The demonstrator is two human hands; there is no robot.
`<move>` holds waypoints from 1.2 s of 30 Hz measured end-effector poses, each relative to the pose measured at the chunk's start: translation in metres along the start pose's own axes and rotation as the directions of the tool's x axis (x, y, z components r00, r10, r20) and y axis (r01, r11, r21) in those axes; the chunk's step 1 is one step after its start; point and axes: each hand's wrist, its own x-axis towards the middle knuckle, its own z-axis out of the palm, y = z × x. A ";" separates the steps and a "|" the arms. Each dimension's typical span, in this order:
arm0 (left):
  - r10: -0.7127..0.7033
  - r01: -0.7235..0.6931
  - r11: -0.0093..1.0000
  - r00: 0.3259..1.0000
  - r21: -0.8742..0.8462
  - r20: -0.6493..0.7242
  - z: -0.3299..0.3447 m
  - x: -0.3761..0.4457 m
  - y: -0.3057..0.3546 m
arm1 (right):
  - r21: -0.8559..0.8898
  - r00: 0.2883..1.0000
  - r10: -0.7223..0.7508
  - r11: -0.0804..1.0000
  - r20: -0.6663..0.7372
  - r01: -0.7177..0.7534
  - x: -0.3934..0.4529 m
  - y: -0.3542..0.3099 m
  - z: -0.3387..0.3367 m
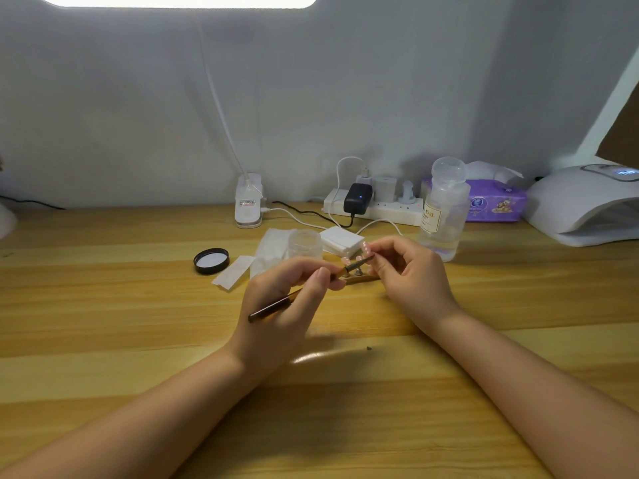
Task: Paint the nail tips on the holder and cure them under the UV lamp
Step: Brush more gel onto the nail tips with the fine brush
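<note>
Status: painting in progress, curing not started as far as I can judge. Left hand [287, 299] fingers are curled round a brown brush [311, 288], pen-style grip, thumb on top; handle end sticks out behind the palm toward the person, bristle end points right toward the other hand. Right hand [411, 271] fingers are curled in and pinch 1 pink nail tip [366, 249] on its stand, raised just above the brush tip; brush end sits at or just under that tip, contact too small to confirm. Just below and between both sets of fingertips is the wooden holder [361, 279] on the table [138, 323], with at least 2 more pink nail tips on posts; exact count unclear, hands block part of it. They look already coloured, so likely a later coat or detail work, but can't tell which ones are finished. Just beyond the fingers: an open clear jar [305, 243], white wipes [340, 239], a tissue, and the jar's black lid [211, 260] further left. Beyond the right hand, a clear liquid bottle [444, 209]. UV lamp [587, 205] sits well off to the far right, display lit, nothing visible under it. Left to do: finish the tips, put the pinched one back, move the holder under the lamp.
</note>
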 end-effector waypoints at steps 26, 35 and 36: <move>-0.049 0.050 0.997 0.999 0.065 -0.009 -0.001 0.001 -0.002 | 0.050 1.000 -0.011 0.999 -0.025 0.012 0.000 0.000 0.001; 0.023 -0.019 0.993 0.999 0.113 -0.037 0.000 0.001 0.000 | 0.028 0.999 -0.020 0.999 -0.036 0.021 0.000 0.001 0.000; 0.046 -0.041 0.991 0.998 0.130 -0.040 0.000 0.001 0.000 | 0.025 0.999 -0.021 0.999 -0.041 0.022 0.000 0.001 0.000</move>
